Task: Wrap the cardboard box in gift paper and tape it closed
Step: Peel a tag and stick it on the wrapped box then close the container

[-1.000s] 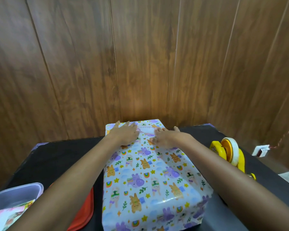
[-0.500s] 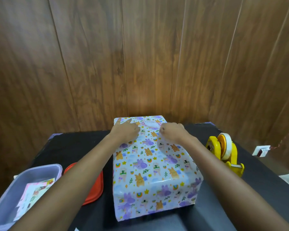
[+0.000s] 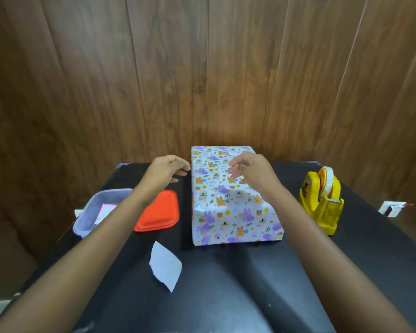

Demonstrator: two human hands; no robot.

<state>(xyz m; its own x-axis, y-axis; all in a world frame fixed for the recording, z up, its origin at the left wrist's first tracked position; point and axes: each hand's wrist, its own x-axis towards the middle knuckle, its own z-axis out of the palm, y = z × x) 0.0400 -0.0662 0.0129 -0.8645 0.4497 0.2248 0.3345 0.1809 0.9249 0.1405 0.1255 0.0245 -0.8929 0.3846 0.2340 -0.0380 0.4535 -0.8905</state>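
Where the wood-panel wall [image 3: 202,68] fills the background, a black table [image 3: 226,284] butts up against it. Wrapped box [image 3: 226,207] lies flat on the table, mid-right, with its far end close to the wall. It is fully covered in white gift paper printed with purple and orange animals, and no bare cardboard shows. The paper is a bit dented and glossy on top.

Both bare forearms reach in from the near edge. Left hand [image 3: 165,170] is just left of the box's far left corner, above the table, with its fingers loosely curled toward the box and nothing in them. Right hand [image 3: 250,168] is over the far half of the box top, fingers relaxed and slightly bent, empty. Whether it touches the paper can't be told.

Lavender plastic tub [image 3: 94,212] sits well left of the box with some printed cards inside. Yellow tape dispenser [image 3: 322,203] stands right of the box, apart from it, holding a roll of tape [image 3: 327,181]. Red lid [image 3: 160,211] lies flat between the tub and the box, near the box's left side. Small white paper scrap [image 3: 165,267] lies on the table, nearer than the box and to its left.
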